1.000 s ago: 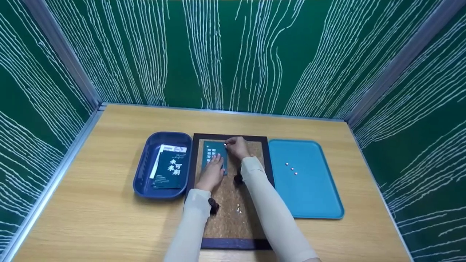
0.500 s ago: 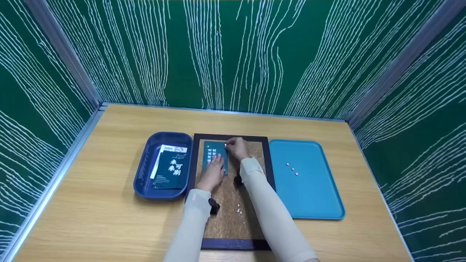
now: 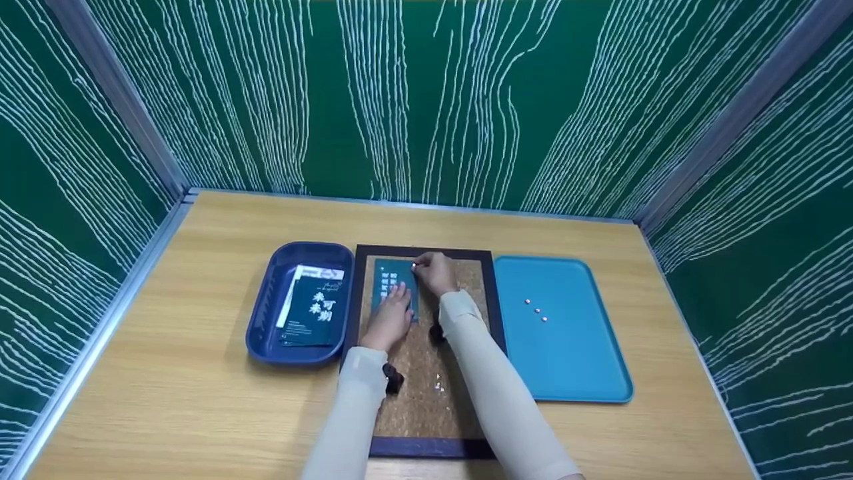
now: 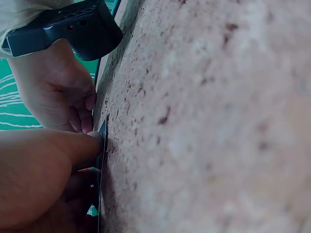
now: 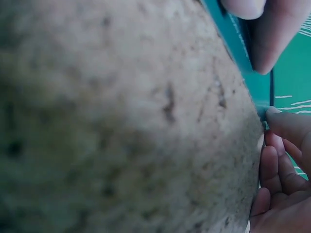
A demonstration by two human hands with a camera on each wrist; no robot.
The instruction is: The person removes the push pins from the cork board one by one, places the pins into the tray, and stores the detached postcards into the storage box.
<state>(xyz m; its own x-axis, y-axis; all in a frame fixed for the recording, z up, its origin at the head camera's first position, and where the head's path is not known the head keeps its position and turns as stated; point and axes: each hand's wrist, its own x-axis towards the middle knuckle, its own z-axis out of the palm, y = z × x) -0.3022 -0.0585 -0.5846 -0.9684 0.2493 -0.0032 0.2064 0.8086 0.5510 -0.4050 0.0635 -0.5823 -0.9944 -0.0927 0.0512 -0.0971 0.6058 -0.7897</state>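
Note:
A dark green card (image 3: 400, 268) with white characters lies on the upper left of a cork board (image 3: 413, 417) with a dark frame. My left hand (image 3: 391, 320) rests on the card, its fingers extended across the lower part. At the card's top right corner, my right hand (image 3: 438, 275) pinches a small shiny thumbtack (image 3: 414, 267) between thumb and forefinger. In the right wrist view, the right thumb and fingers meet at the corner of the card (image 5: 256, 90); the tack's point is hidden. A small spot marks the card's top left corner, too small to make out.
Left of the board stands a blue basin (image 3: 256, 330) containing more cards (image 3: 306, 310). On the right, a turquoise tray (image 3: 573, 363) bears 3 small tacks (image 3: 537, 311). Several tiny shiny bits (image 3: 438, 384) lie on the lower cork. Green panels (image 3: 460, 120) enclose the table.
Both hands keep nearly the same places on the card and at its corner. The whole view has shifted very slightly; nothing else has visibly moved.

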